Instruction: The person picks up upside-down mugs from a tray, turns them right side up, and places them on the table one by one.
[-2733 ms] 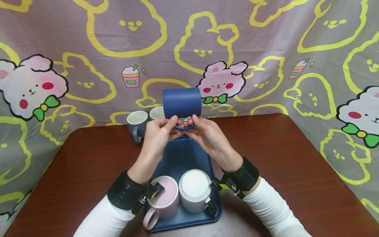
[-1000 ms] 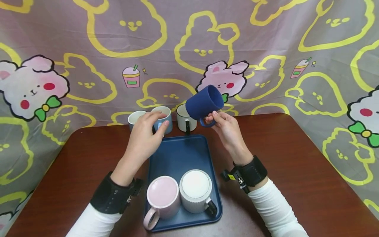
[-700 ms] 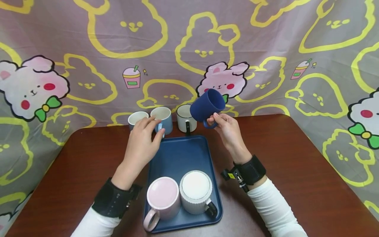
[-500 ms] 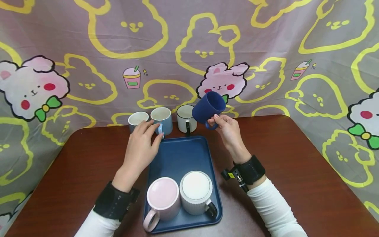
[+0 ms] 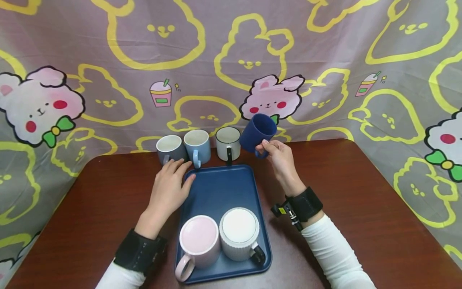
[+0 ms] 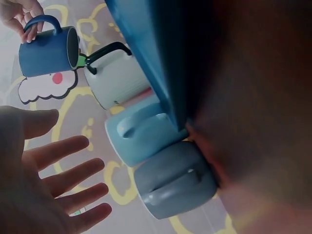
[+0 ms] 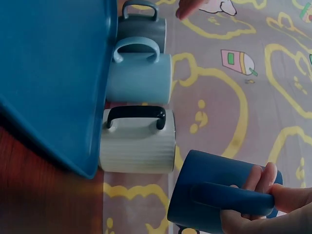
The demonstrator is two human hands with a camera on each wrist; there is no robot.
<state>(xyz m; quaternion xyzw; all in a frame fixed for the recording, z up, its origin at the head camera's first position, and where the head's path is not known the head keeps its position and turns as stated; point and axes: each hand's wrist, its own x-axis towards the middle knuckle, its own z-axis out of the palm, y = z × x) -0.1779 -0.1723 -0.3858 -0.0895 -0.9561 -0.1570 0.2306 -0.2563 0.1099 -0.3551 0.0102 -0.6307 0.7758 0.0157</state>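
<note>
Tilted dark-blue cylindrical mug (image 5: 252,131) beyond right hand's (image 5: 283,158) fingers (image 7: 265,179), handle (image 7: 234,196) clamped between them, left hand's (image 5: 167,186) fingers (image 6: 78,171) apart.

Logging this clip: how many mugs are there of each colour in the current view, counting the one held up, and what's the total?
White ribbed cylindrical mugs with black handles: 2
Pink cylindrical mug: 1
Dark blue cylindrical mug: 1
Light blue cylindrical mug: 1
Slate-grey cylindrical mug: 1
Total: 6
</note>
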